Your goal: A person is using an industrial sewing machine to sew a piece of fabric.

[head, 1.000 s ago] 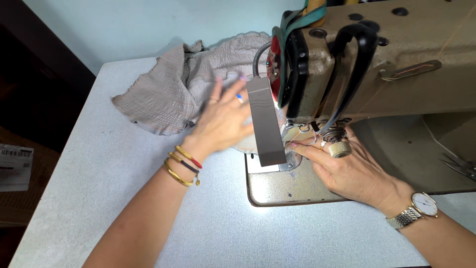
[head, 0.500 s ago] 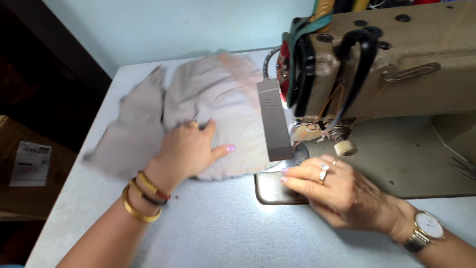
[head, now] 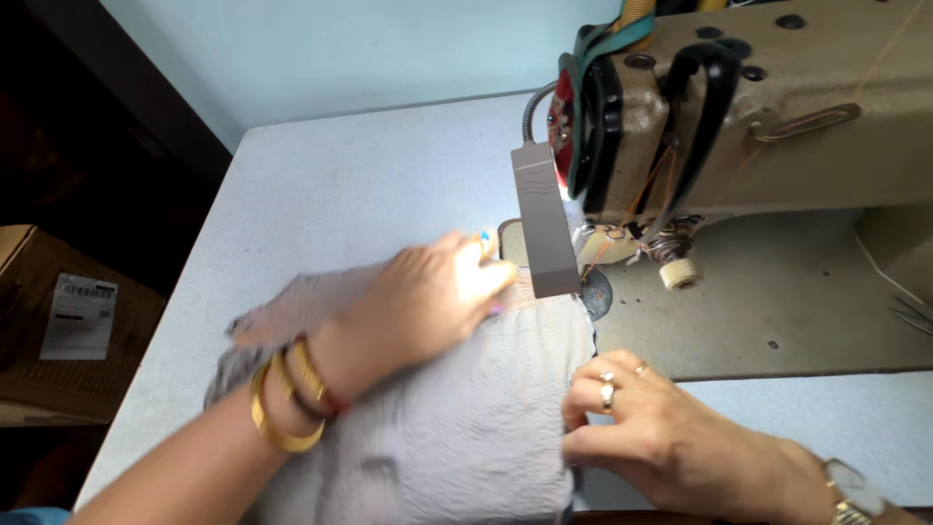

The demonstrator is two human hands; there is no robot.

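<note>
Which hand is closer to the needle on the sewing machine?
Left. The left hand lies on the cloth, fingertips just left of the needle. The right hand grips the cloth's edge, lower down.

cloth [head: 466,428]: crinkled, matt | sewing machine [head: 826,126]: worn, probably metal | table [head: 340,185]: smooth

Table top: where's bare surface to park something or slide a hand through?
Free: the pale table behind the grey fabric, left of the sewing machine up to the wall. Also the machine bed's flat plate right of the needle. Crowded: front centre, where left hand and right hand press the fabric by the lamp bar.
</note>
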